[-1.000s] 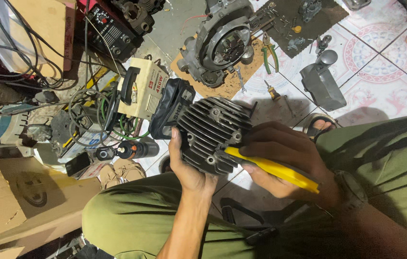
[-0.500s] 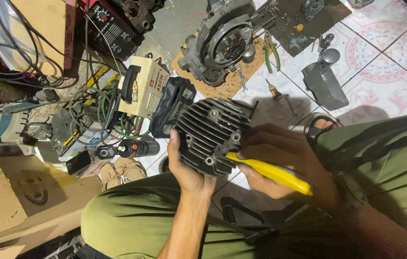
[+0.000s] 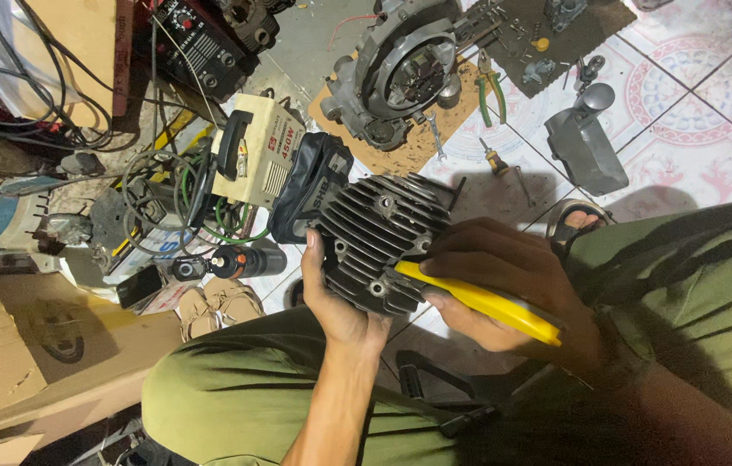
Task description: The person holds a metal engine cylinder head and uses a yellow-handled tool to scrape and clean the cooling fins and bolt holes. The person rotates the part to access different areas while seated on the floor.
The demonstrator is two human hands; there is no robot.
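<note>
Finned cylinder head (image 3: 383,237): held above the tiled floor (image 3: 685,129), cupped from below in left hand (image 3: 336,298) grip. Yellow-handled tool (image 3: 478,302): clasped in right hand (image 3: 512,289) grip, tip against the head's lower edge.

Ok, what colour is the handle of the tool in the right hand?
Bright yellow: the tool handle in the right hand, seen clearly in the head view.
</note>
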